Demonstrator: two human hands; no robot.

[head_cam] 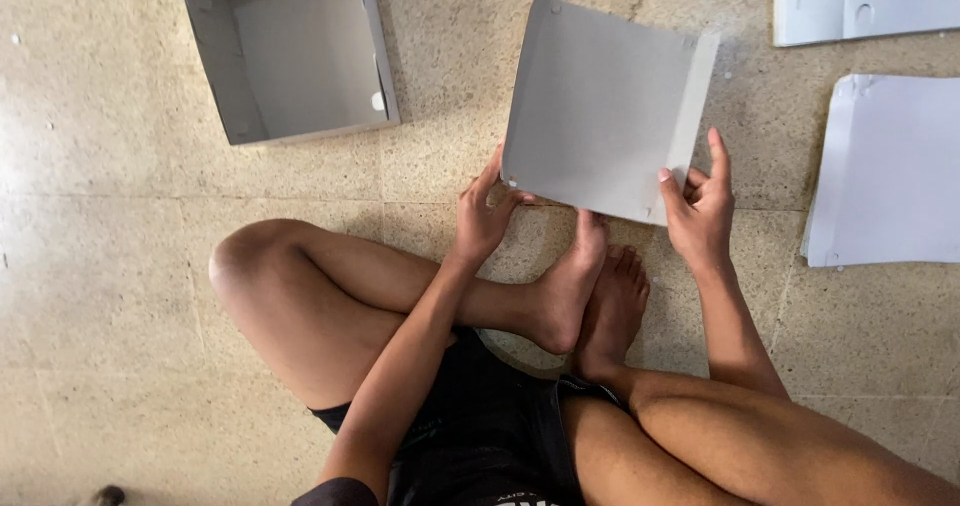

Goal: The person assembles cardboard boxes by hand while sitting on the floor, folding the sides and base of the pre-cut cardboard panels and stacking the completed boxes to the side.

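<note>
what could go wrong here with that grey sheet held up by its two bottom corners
The flat grey cardboard sheet is pinched only at its lower corners by the left hand and right hand, so it could flop or bend off its creases. The bare feet lie right under its lower edge; a slip might drop that edge onto the toes. The sheet's side flap is already folded, and an uneven pull there might tear it.

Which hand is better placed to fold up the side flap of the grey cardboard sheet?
Probably the right hand: it grips the grey cardboard sheet at its creased right flap, while the left hand holds the opposite lower corner.
</note>
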